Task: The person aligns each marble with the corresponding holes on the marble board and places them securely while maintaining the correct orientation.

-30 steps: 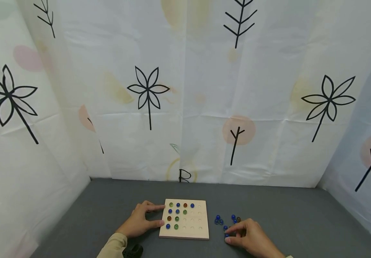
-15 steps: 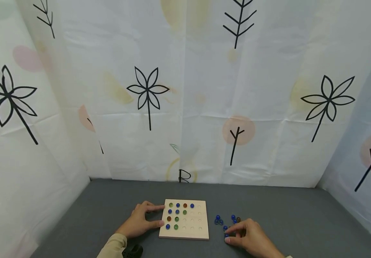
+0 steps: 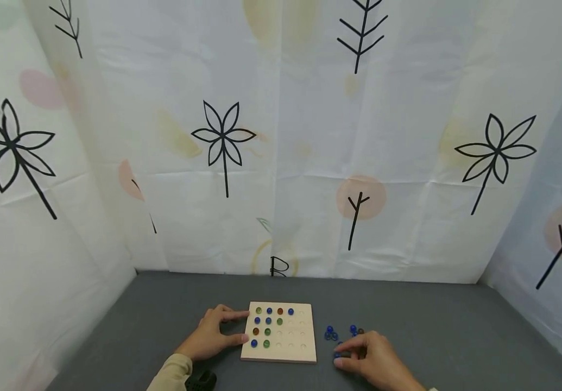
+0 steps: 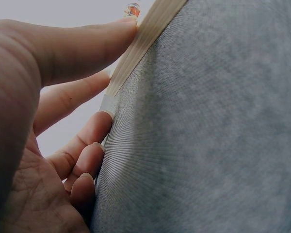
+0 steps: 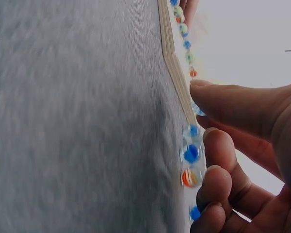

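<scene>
A pale wooden board (image 3: pixel 296 354) with rows of round hollows lies on the grey table, glass marbles in its left and top hollows. My left hand (image 3: pixel 212 335) rests at the board's left edge; its thumb and index finger touch the side, and the other fingers are curled under in the left wrist view. To the right of the board, my right hand (image 3: pixel 373 358) pinches a clear-and-blue marble (image 5: pixel 199 109) between thumb and index finger, low over the table. Loose blue marbles (image 3: pixel 329 329) and a brown one (image 3: pixel 361 331) lie just beyond that hand.
The grey table (image 3: pixel 432 320) reaches back to white patterned fabric (image 3: pixel 310 228), which hangs behind and on both sides. A dark strap (image 3: pixel 202 381) is around the left wrist.
My right hand has shifted slightly left, toward the board, with the marble between its fingertips. The left hand and the board have stayed where they were.
</scene>
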Demonstrator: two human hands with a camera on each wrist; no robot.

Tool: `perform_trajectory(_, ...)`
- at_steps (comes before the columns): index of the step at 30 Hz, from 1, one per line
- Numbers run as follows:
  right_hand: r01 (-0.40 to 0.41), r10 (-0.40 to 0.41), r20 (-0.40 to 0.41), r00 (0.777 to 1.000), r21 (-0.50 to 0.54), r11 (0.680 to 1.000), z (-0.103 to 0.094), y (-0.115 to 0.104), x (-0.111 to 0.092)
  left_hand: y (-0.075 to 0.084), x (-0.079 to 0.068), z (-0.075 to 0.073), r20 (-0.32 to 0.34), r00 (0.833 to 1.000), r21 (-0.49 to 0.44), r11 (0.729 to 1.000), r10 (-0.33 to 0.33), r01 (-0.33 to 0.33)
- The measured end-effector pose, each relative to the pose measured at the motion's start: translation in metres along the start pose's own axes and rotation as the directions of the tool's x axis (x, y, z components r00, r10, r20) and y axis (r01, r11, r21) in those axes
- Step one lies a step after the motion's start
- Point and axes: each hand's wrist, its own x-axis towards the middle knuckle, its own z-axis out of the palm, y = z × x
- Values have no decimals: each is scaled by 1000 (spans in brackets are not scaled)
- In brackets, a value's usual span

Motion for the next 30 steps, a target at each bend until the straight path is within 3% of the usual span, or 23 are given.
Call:
perform_trajectory(6, -8, 8, -19, 1000, -9, 1000, 8, -12, 5, 2, -2, -1, -6, 1000, 16, 1000, -15, 15)
perform_trajectory(13, 35, -38, -52, 998, -44, 998, 21, -29, 17, 5, -2, -2, -2, 1000, 11, 1000, -4, 4)
perform_trajectory(24, 80, -79, -44, 996, 40, 996, 39, -43, 37, 4, -1, -2, 5, 1000, 1, 1000, 9, -9)
perform_trajectory(30, 94, -92, -66, 994, 19, 995, 48, -49, 46, 4, -1, -2, 1, 1000, 5, 1000, 10, -10)
